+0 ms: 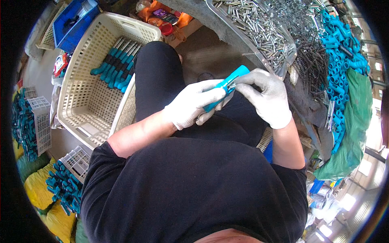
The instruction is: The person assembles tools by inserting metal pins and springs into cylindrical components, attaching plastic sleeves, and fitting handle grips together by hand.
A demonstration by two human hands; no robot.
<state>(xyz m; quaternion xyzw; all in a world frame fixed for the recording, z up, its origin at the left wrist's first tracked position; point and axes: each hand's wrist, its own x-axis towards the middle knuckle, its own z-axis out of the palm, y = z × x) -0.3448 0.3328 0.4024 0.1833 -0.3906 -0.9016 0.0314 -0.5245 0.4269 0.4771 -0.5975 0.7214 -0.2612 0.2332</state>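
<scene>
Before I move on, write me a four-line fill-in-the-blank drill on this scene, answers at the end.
1. The left grip and right grip both wear gloves coloured ____.
2. The cream, perforated plastic crate stands on the person's ____ side.
3. The blue-and-black handles with silver shafts lie ____ that crate.
4. Beside the heaped blue, tubular plastic parts hangs a creased sheet coloured ____.

Missing words: white; left; inside; green.
</scene>
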